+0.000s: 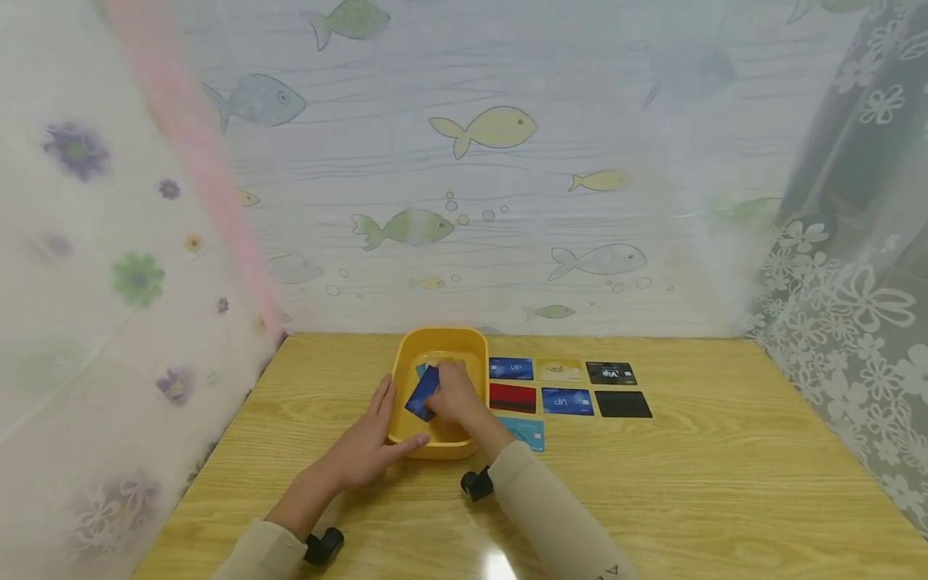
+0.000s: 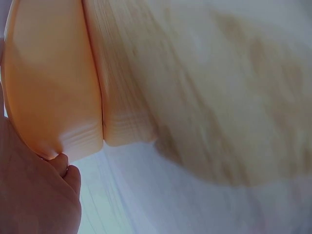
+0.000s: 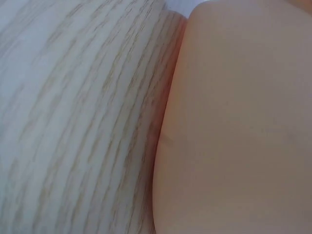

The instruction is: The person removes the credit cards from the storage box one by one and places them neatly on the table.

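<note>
A yellow plastic tray (image 1: 481,354) stands on the table. Inside it, my right hand (image 1: 453,395) pinches a dark blue card (image 1: 419,400) that is tilted. A light blue card (image 1: 420,370) peeks out behind that one. My left hand (image 1: 366,447) rests against the tray's near left corner, fingers along the left side and thumb along the front rim. In the left wrist view, fingertips of the left hand (image 2: 41,195) touch the tray's outer wall (image 2: 53,83). The right wrist view shows only the tray's wall (image 3: 234,122) and the table; the right hand is hidden there.
To the right of the tray, several cards lie in rows: blue VIP cards (image 1: 568,401), a gold card (image 1: 560,370), black cards (image 1: 623,404), a red card (image 1: 512,398) and a light blue card (image 1: 525,433). The wooden table (image 1: 710,483) meets a fish-patterned curtain (image 1: 500,201) at the back.
</note>
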The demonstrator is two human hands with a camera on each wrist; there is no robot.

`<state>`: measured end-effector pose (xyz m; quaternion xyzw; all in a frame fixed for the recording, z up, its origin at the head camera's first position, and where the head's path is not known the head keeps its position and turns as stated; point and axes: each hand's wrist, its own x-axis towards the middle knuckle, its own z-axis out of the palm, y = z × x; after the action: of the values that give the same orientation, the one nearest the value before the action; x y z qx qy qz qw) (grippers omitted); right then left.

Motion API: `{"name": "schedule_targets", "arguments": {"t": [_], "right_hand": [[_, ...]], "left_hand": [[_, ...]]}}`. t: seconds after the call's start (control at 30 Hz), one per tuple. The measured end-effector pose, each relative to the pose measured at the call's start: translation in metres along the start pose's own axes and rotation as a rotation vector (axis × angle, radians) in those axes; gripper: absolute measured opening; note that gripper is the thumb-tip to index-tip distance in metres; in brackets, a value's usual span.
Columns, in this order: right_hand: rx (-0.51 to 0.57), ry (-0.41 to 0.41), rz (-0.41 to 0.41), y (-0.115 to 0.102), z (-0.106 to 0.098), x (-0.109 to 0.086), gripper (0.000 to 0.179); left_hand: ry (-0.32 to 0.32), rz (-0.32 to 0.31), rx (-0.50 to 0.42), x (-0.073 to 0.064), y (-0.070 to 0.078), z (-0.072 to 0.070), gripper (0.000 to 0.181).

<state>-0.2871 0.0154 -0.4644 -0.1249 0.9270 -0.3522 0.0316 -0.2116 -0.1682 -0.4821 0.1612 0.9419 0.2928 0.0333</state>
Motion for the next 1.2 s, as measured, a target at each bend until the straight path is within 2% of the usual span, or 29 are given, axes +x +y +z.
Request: {"name": "schedule_targets", "arguments": {"t": [0.2, 0.43, 1.2], "right_hand": [[0.076, 0.006, -0.065, 0.0027, 0.0011, 0.0013, 0.045], [0.149, 0.014, -0.068, 0.0031, 0.0010, 0.0002, 0.043], [0.107, 0.033, -0.128, 0.0035, 0.0038, 0.0016, 0.048]], "left_hand": [[-0.005, -0.002, -0.006, 0.0006, -0.0002, 0.0001, 0.113], [-0.002, 0.000, -0.007, 0.0007, -0.0004, 0.0008, 0.112], [0.006, 0.016, -0.013, 0.0016, -0.0017, 0.0009, 0.114]]}}
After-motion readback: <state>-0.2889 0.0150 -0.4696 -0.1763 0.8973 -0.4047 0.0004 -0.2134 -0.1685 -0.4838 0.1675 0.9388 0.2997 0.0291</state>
